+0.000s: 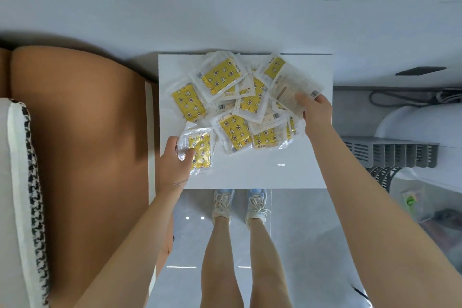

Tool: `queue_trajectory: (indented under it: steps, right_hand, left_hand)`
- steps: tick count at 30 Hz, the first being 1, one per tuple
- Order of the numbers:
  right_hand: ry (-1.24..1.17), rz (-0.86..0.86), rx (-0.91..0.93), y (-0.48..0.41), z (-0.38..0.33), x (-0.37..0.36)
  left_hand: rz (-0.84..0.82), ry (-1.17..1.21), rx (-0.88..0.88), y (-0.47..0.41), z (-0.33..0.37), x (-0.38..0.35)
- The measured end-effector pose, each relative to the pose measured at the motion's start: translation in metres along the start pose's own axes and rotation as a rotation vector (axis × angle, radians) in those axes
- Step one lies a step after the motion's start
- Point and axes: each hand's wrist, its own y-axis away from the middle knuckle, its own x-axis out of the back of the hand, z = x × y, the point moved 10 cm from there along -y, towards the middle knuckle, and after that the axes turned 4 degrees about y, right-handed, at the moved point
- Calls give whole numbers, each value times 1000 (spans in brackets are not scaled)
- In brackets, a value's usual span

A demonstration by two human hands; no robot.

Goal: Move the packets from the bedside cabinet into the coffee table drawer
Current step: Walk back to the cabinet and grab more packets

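Several clear packets with yellow patterned contents lie in a loose pile [246, 105] on the white bedside cabinet top [262, 172]. My left hand [176, 162] grips one packet [198, 151] at the pile's near left corner, thumb on top of it. At the pile's right edge my right hand [316, 115] pinches a pale, mostly clear packet [291, 85], fingers pressed on its near corner. The coffee table drawer is not in view.
A tan bed or cushion [82, 132] with a white and black-patterned blanket [22, 195] lies left of the cabinet. Grey slotted racks [390, 155] and a white rounded object [425, 127] stand to the right. My legs and sneakers [240, 204] stand on the glossy floor below.
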Motion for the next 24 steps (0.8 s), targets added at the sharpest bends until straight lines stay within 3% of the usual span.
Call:
queue_trajectory:
  steps: [4, 10, 20, 24]
  right_hand:
    - [142, 103, 27, -8, -15, -4]
    - [268, 114, 55, -17, -27, -6]
    - [158, 84, 169, -7, -24, -8]
    - [18, 14, 41, 3, 4, 4]
  left_hand:
    - [10, 181, 5, 1, 2, -1]
    - [53, 349, 35, 4, 10, 1]
    - [-28, 430, 140, 12, 4, -3]
    - [35, 495, 232, 16, 1, 2]
